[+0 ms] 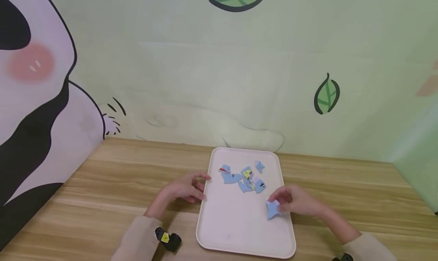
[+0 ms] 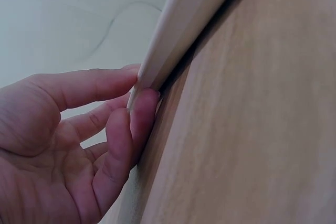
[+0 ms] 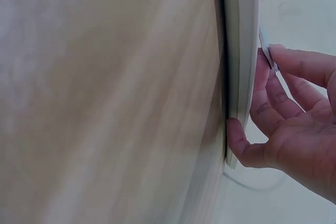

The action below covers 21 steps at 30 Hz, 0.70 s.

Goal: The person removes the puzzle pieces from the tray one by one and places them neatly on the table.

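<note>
My left hand [image 1: 188, 185] is at the left rim of the white tray [image 1: 236, 230]; in the left wrist view its fingertips [image 2: 144, 98] pinch the tray's edge. Over the tray's right side, my right hand [image 1: 297, 201] pinches a flat light-blue puzzle piece [image 1: 272, 210] between thumb and fingers. From the right wrist, that piece [image 3: 266, 51] shows edge-on, and the little finger lies against the tray's outer side. A cluster of irregular blue pieces [image 1: 230, 177] with yellow, purple and red print lies in the upper half of the tray. One small blue piece [image 1: 259, 166] sits apart behind them.
The tray lies on a wooden table [image 1: 137, 170] whose back edge meets a pale green wall [image 1: 205, 82] with painted leaves and a panda. A black device is strapped to my left wrist [image 1: 167, 239], and part of another shows at the right sleeve.
</note>
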### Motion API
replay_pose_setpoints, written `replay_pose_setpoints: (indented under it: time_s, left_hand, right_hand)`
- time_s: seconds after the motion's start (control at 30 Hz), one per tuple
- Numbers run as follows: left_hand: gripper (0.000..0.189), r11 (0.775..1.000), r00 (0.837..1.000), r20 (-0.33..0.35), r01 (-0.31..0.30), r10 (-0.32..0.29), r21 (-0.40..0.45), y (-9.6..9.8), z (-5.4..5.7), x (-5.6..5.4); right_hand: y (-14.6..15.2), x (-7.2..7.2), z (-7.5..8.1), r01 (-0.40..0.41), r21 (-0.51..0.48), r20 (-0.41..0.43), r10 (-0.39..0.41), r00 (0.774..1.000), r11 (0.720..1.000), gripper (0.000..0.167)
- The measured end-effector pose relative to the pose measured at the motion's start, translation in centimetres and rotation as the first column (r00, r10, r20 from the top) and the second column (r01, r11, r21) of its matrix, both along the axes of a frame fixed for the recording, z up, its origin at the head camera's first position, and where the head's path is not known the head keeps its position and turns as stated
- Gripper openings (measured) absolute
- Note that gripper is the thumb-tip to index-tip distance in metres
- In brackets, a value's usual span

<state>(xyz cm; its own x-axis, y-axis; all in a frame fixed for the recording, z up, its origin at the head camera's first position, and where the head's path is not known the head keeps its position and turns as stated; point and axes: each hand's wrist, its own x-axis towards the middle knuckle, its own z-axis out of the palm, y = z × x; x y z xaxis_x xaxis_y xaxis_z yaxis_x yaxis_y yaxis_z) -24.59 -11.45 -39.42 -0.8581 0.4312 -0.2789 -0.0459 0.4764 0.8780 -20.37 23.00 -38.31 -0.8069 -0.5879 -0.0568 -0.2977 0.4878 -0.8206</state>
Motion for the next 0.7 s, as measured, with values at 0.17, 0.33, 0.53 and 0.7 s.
replay_pose_setpoints:
  time_s: [0.17, 0.33, 0.53, 0.7]
  left_hand:
    - [0.055, 1.0, 1.0, -0.01, 0.015, -0.015, 0.002, 0.0, 0.1, 0.1]
    - [0.055, 1.0, 1.0, -0.011, 0.007, -0.007, 0.007, -0.1, 0.1, 0.0]
    - [0.054, 1.0, 1.0, -0.011, 0.018, -0.018, 0.022, -0.1, 0.0, -0.1]
    - [0.054, 1.0, 1.0, -0.02, 0.008, -0.008, 0.007, 0.0, -0.3, -0.2]
  right_hand:
    - [0.6, -0.3, 0.1, 0.088, -0.014, -0.002, -0.088, 0.996, 0.996, 0.026]
    - [1.4, -0.8, 0.4, 0.162, -0.062, 0.0, -0.162, 0.987, 0.985, 0.027]
    - [2.3, -1.4, 0.8, 0.198, -0.068, -0.013, -0.2, 0.98, 0.978, 0.03]
    - [2.8, -1.9, 1.1, 0.232, -0.054, -0.032, -0.234, 0.972, 0.971, 0.031]
